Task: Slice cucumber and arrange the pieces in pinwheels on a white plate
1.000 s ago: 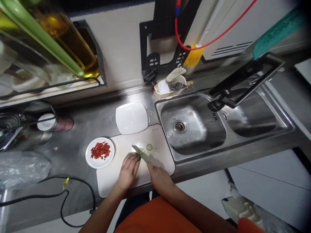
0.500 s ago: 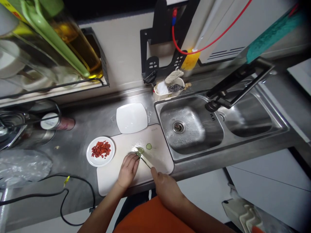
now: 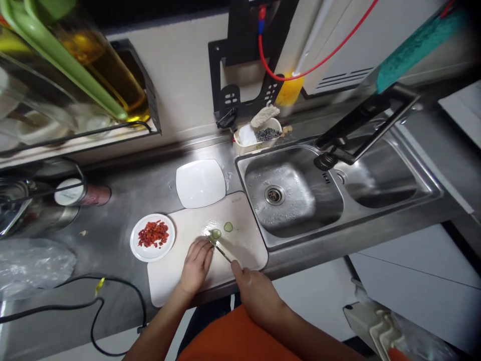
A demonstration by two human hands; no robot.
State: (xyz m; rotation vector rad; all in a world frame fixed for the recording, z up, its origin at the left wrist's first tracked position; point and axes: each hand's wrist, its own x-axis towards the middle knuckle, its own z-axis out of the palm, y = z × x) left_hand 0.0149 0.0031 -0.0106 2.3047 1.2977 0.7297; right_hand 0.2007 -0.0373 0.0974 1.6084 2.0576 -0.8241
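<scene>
On the white cutting board point(image 3: 176, 268), my left hand point(image 3: 196, 260) is closed with bent fingers over a cucumber, which the fingers mostly hide. My right hand point(image 3: 255, 288) grips a knife point(image 3: 222, 251) by its handle, also hidden. Its narrow blade points up and left, with the tip end right beside my left fingertips. Just past the blade lies a pale green cucumber slice point(image 3: 216, 234). Another cucumber slice point(image 3: 228, 227) rests a little farther right, flat on the wet board.
A round plate point(image 3: 134, 240) of chopped red pieces point(image 3: 153, 233) overlaps the board's left corner. Behind the board sits a white square dish point(image 3: 201, 183). The double sink point(image 3: 293, 193) borders it on the right. A black cable point(image 3: 92, 301) and plastic bag point(image 3: 35, 263) lie left.
The whole view has shifted slightly. The knife blade appears thinner and closer to my left fingers, and the nearer slice shows more fully. Both hands keep their grip.
</scene>
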